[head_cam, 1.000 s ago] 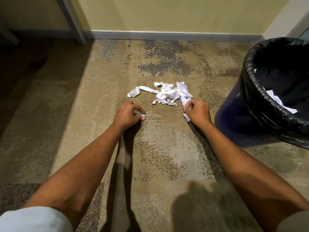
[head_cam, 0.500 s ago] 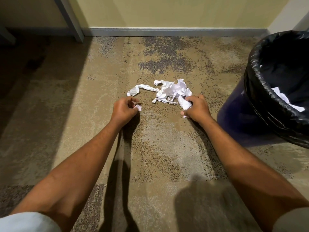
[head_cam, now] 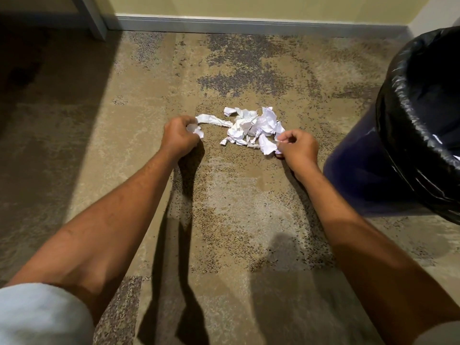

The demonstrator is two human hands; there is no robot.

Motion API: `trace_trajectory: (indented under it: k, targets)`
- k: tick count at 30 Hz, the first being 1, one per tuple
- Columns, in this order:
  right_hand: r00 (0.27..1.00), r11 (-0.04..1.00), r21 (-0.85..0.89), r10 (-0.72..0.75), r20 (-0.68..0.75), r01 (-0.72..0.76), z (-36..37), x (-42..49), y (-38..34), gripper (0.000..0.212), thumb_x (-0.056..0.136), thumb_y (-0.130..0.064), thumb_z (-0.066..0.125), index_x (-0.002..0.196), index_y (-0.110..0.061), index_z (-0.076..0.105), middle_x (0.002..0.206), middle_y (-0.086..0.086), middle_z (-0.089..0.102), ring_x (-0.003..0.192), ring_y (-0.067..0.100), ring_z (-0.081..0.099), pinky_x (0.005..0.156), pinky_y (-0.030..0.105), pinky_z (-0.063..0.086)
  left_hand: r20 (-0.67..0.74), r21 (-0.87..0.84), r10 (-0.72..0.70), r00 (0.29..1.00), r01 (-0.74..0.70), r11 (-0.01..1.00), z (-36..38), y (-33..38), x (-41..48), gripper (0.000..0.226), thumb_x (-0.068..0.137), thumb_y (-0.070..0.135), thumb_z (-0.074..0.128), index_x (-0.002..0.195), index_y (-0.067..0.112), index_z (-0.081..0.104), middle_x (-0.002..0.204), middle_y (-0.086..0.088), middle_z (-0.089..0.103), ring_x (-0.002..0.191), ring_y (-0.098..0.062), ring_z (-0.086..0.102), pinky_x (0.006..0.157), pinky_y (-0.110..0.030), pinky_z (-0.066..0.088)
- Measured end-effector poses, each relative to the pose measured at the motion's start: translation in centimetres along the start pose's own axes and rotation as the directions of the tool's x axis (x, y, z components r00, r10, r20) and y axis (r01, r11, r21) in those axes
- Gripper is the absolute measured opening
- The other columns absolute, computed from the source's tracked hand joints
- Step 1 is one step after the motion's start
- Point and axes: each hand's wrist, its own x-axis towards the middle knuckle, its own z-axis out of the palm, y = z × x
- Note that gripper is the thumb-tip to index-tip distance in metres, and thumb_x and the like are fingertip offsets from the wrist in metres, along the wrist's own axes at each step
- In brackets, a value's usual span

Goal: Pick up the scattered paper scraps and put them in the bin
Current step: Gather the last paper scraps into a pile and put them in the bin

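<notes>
A heap of white crumpled paper scraps (head_cam: 254, 125) lies on the carpet ahead of me. A long twisted strip (head_cam: 214, 120) runs from the heap to the left. My left hand (head_cam: 179, 138) is closed at the strip's left end with small white scraps in its fingers. My right hand (head_cam: 298, 146) pinches a scrap (head_cam: 267, 145) at the heap's right edge. The bin (head_cam: 398, 135), lined with a black bag, stands to the right of my right hand, and a little white paper shows inside it.
Patterned beige and grey carpet (head_cam: 236, 207) covers the floor. A grey baseboard (head_cam: 249, 24) and yellow wall close the far side. A pale furniture leg (head_cam: 90, 18) stands at the far left, with dark shadow beyond it.
My left hand has moved forward to the left end of the long strip, small scraps still in its fingers. My right hand keeps its pinch on a scrap at the heap's right edge.
</notes>
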Motion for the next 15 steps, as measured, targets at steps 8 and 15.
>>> trace_trajectory:
  k: [8,15]
  targets:
    - [0.96,0.994,0.056,0.076,0.271,-0.095,-0.6,2.8,-2.7,0.052,0.083,-0.03,0.09,0.127,-0.023,0.063,0.131,0.003,0.063,0.109,0.021,0.069,0.091,0.041,0.062,0.033,-0.082,0.068,0.997,-0.065,0.995,1.1,1.4,-1.0,0.023,0.095,0.017,0.075,0.118,0.018,0.07,0.097,-0.003,0.07,0.082,-0.021,0.072,0.077,-0.046,0.066]
    - [0.91,0.964,-0.227,-0.036,0.414,0.141,1.0,2.3,-3.2,0.11,0.067,-0.017,0.099,0.158,-0.034,0.041,0.15,0.007,0.035,0.139,0.03,0.044,0.119,0.051,0.042,0.323,-0.081,0.201,0.925,-0.184,0.98,3.3,4.8,-1.2,0.085,0.089,0.003,0.076,0.16,0.032,0.04,0.101,-0.004,0.065,0.078,-0.016,0.064,0.066,-0.031,0.057]
